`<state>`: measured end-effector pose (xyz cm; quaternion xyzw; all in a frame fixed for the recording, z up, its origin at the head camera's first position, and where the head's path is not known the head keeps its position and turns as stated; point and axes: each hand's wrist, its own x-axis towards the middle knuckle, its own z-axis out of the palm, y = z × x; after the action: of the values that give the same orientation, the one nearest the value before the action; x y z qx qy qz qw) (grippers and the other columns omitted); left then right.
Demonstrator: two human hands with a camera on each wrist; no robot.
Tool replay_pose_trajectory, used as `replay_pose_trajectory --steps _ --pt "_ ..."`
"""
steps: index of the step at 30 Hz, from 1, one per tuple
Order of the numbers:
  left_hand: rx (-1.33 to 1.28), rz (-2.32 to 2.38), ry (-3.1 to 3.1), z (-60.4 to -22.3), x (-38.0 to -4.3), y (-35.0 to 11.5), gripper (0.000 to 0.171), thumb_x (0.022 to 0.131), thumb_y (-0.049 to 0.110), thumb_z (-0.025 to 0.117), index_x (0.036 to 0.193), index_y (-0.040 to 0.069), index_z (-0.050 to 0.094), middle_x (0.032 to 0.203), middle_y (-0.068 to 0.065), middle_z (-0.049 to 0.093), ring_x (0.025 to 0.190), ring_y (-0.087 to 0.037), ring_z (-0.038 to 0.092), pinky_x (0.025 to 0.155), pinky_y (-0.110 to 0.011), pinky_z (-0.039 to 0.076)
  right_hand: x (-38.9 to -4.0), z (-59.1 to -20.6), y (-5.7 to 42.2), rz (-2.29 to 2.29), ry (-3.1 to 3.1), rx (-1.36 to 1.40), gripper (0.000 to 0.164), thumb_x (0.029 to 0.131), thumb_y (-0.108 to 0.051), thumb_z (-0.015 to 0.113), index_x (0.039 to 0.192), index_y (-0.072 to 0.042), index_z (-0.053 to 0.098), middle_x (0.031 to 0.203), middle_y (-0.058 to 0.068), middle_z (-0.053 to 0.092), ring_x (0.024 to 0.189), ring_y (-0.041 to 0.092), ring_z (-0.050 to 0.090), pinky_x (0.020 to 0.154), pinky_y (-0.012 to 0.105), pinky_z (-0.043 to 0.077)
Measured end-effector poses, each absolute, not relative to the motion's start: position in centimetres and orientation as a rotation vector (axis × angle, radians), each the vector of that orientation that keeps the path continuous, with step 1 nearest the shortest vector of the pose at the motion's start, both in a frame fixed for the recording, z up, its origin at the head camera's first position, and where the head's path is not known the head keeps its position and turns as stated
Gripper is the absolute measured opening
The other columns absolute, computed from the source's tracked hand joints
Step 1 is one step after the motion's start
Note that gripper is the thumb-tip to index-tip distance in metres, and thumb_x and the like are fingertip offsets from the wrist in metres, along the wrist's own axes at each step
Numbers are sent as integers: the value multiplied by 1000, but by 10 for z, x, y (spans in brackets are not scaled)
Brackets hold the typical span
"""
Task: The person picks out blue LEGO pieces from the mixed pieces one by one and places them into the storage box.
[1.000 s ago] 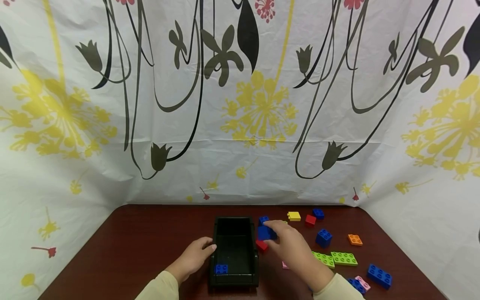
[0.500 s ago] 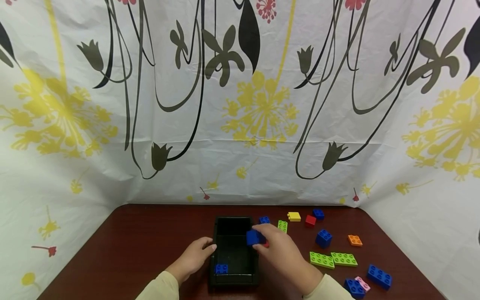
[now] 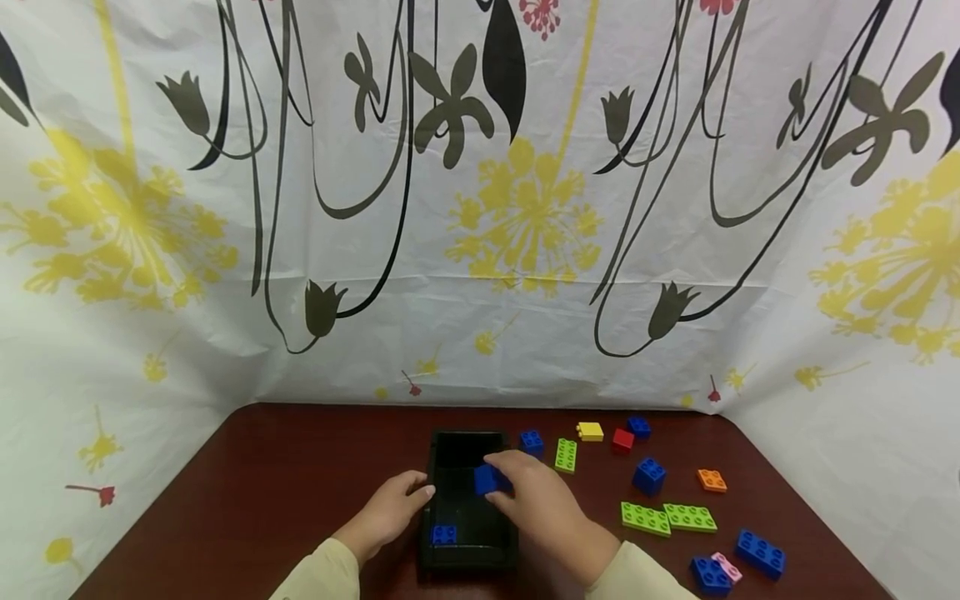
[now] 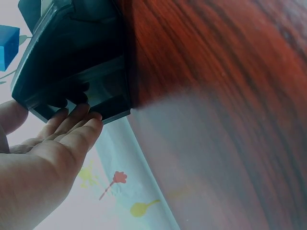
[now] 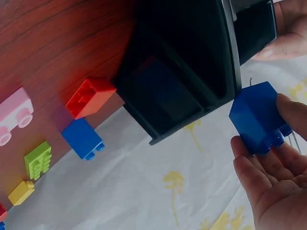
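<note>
A black plastic bin (image 3: 468, 560) stands at the middle of the table, one small blue brick (image 3: 444, 535) lying in its near left corner. My left hand (image 3: 386, 508) holds the bin's left side, thumb at the rim and fingers along the outer wall, as the left wrist view shows. Over the bin's right part, my right hand (image 3: 543, 504) pinches a larger blue toy brick (image 5: 256, 112) between thumb and fingers. In the right wrist view its studs face the palm side and it overlaps the bin's rim.
To the bin's right lie loose bricks: green plates (image 3: 645, 518), a blue block (image 3: 648, 476), an orange one (image 3: 712, 481), a yellow one (image 3: 590, 432) and a long blue one (image 3: 761, 554). A red brick (image 5: 90, 97) sits close beside the bin. Patterned cloth (image 3: 480, 367) hangs behind the table.
My right hand has moved left with the blue brick, from beside the bin to over it. The left hand and the bin have stayed in place.
</note>
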<state>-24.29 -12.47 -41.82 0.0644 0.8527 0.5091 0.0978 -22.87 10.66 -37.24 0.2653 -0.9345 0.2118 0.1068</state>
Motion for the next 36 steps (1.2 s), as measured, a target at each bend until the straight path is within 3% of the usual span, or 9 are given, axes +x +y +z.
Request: replay_pose_trajectory --steps 19,36 --pt "175 1517 2532 -415 -242 -124 49 101 26 52 134 -9 47 137 -29 46 127 -47 43 97 -61 40 -233 -383 76 456 -2771 863 43 83 -20 78 122 -7 65 119 9 65 107 22 64 82 33 56" --pt "195 1510 2529 -416 -243 -124 48 101 25 52 133 -9 48 137 -29 47 126 -46 44 97 -60 41 -241 -396 63 435 -2823 862 42 80 -18 79 119 -5 67 116 9 67 105 21 64 82 33 56"
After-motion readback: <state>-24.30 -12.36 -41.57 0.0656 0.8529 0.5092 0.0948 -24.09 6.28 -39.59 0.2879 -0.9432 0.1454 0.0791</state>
